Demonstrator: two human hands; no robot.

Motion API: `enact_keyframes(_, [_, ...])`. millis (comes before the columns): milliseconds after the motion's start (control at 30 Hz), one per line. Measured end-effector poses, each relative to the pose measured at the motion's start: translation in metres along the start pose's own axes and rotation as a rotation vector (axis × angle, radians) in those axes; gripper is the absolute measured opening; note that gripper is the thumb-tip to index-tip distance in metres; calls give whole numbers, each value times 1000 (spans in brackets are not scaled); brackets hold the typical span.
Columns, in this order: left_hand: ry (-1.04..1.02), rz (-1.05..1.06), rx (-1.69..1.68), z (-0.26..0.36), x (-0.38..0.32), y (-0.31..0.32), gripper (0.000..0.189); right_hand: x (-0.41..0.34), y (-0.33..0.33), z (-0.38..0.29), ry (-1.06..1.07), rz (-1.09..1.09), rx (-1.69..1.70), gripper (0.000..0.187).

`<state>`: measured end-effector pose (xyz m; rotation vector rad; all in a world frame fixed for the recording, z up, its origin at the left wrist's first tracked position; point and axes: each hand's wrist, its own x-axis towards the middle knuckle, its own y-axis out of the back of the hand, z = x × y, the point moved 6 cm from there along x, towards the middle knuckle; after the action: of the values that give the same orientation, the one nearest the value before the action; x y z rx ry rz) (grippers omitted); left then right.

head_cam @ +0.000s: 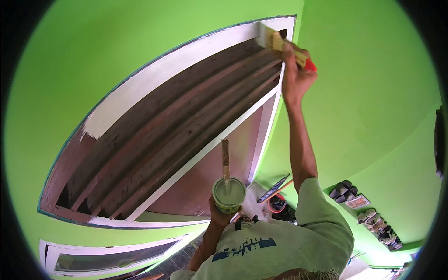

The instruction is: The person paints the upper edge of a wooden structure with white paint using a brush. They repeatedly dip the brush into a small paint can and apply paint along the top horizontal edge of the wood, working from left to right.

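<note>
My right hand grips a flat paintbrush with a yellow handle and a red end. Its bristles rest on the top board of a wooden door frame, close to the upper right corner. White paint covers most of that board; a brown stretch shows at its left end. Dark louvre slats fill the opening below. In front of my chest, my left hand holds a paint can from beneath. Pale paint fills the can, and a wooden stick stands in it.
Below the slats is a brown door. Bright green wall surrounds the frame. Low on the right are an umbrella, a red bucket, sandals and several shoes. A white-framed window sits lower left.
</note>
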<state>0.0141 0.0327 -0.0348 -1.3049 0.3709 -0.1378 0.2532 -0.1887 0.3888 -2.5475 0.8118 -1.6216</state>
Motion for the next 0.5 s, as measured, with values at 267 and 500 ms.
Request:
enact_keyframes(267, [9, -10, 10, -2, -3, 8, 102, -92, -49, -152, 28, -395, 363, 24])
enact_keyframes(500, [-44, -52, -86, -1, -9, 6, 75, -115, 9, -135, -140, -358, 583, 13])
